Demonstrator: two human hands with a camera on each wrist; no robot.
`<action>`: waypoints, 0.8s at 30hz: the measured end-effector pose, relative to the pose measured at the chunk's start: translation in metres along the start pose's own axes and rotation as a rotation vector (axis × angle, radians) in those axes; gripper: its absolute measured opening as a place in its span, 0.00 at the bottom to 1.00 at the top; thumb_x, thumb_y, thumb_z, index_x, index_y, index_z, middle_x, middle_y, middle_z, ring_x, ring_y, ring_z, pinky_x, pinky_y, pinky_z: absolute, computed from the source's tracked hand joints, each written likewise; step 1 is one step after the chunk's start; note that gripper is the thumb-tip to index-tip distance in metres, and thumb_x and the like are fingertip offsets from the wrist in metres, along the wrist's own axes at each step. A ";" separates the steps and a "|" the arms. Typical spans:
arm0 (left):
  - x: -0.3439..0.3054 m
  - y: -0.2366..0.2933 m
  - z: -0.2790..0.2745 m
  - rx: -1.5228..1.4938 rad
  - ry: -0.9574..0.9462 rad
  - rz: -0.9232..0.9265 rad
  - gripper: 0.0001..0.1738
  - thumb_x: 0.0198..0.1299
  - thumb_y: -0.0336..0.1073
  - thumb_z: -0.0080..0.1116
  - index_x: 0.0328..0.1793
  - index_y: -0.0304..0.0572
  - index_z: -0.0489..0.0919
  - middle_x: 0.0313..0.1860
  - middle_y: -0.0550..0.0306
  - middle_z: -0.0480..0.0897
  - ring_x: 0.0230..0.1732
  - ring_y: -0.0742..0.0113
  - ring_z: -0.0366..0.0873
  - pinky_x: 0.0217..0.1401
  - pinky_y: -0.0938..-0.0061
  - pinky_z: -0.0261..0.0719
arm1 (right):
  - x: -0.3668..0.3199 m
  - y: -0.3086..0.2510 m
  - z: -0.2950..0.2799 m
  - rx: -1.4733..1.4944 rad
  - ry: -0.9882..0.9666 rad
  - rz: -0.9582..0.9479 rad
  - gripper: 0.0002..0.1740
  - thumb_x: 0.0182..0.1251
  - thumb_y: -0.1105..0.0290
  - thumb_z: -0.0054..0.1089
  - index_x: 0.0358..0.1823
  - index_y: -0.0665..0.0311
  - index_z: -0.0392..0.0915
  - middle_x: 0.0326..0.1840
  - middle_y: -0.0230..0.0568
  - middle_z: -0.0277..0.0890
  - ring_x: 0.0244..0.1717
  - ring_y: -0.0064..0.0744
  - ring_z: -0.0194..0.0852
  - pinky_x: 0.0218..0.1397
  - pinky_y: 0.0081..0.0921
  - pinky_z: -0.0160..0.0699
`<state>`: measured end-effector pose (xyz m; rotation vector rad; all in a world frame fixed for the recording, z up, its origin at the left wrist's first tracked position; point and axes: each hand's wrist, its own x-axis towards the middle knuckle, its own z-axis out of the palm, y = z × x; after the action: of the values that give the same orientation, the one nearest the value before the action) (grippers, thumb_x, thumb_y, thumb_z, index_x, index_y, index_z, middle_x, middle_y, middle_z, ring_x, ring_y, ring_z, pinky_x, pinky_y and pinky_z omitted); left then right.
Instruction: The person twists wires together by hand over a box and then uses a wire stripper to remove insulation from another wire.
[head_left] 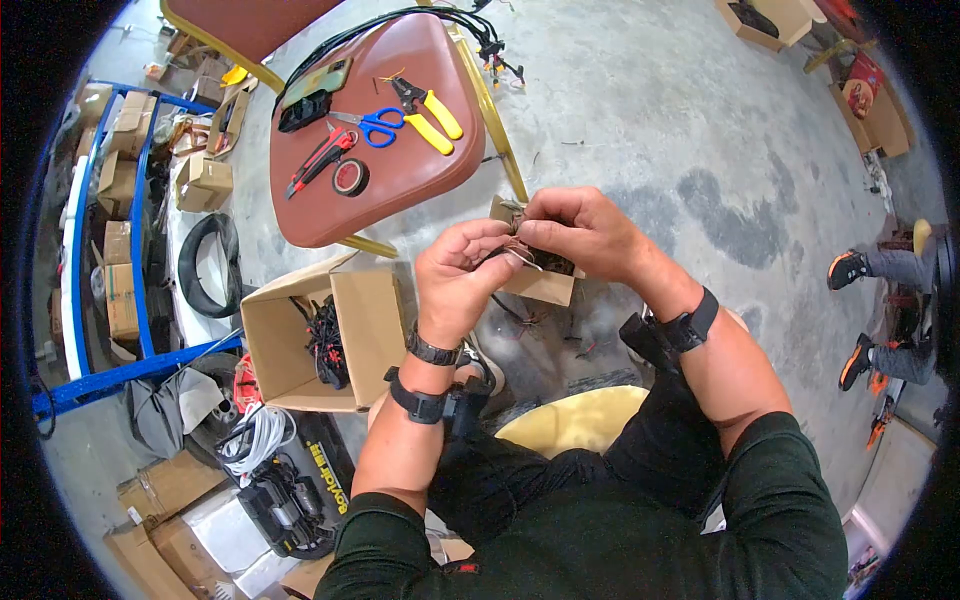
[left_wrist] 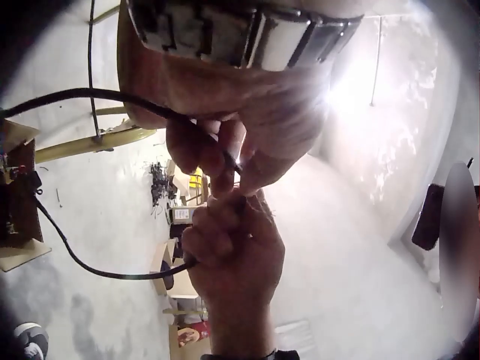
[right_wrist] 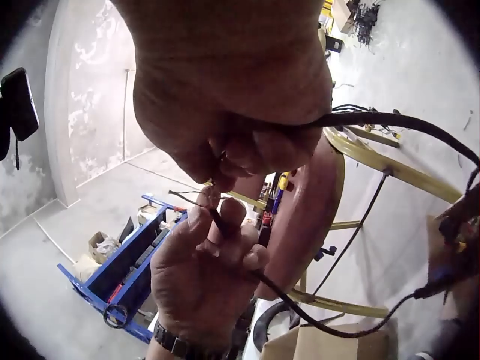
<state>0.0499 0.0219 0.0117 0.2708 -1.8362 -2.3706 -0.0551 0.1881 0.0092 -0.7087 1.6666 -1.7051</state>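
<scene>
My left hand (head_left: 458, 275) pinches the end of a black cable (left_wrist: 82, 93), where thin bare-looking wires (head_left: 524, 257) stick out between the hands. Close against it, my right hand (head_left: 590, 235) pinches wires with thumb and fingertips. In the right wrist view a second length of black cable (right_wrist: 397, 120) runs out from the right hand (right_wrist: 232, 97), while another cable (right_wrist: 300, 311) trails from the left hand (right_wrist: 202, 277). The fingertips nearly meet; what exactly lies between them is partly hidden.
A red-brown chair (head_left: 420, 60) holds yellow-handled strippers (head_left: 432, 122), blue scissors (head_left: 380, 126), a red cutter (head_left: 322, 160), a tape roll (head_left: 349, 177) and a phone. Below stands a cardboard box (head_left: 370, 335) with dark cables. A smaller box (head_left: 540, 287) lies beneath my hands. Another person's feet (head_left: 850, 270) are at right.
</scene>
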 end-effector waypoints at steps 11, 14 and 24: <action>0.005 -0.001 -0.008 -0.045 0.078 -0.147 0.17 0.60 0.23 0.61 0.55 0.28 0.77 0.40 0.48 0.85 0.34 0.67 0.82 0.37 0.76 0.81 | 0.000 0.002 0.004 -0.184 0.013 -0.049 0.12 0.67 0.65 0.61 0.31 0.67 0.78 0.19 0.30 0.71 0.26 0.17 0.66 0.29 0.24 0.68; 0.006 -0.003 -0.007 -0.092 0.110 -0.161 0.17 0.59 0.22 0.61 0.55 0.28 0.76 0.39 0.49 0.85 0.35 0.67 0.82 0.38 0.76 0.81 | 0.002 0.005 0.003 -0.224 -0.001 -0.037 0.12 0.67 0.65 0.60 0.31 0.67 0.78 0.19 0.31 0.71 0.26 0.18 0.65 0.29 0.25 0.68; 0.010 -0.005 -0.007 -0.104 0.137 -0.030 0.19 0.55 0.19 0.61 0.55 0.29 0.76 0.42 0.49 0.84 0.38 0.66 0.82 0.39 0.75 0.83 | 0.003 0.003 0.007 -0.217 0.012 0.094 0.12 0.69 0.65 0.59 0.34 0.67 0.80 0.22 0.28 0.73 0.27 0.16 0.65 0.30 0.23 0.68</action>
<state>0.0422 0.0147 0.0044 0.4404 -1.6552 -2.3923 -0.0515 0.1811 0.0058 -0.7092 1.8820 -1.4809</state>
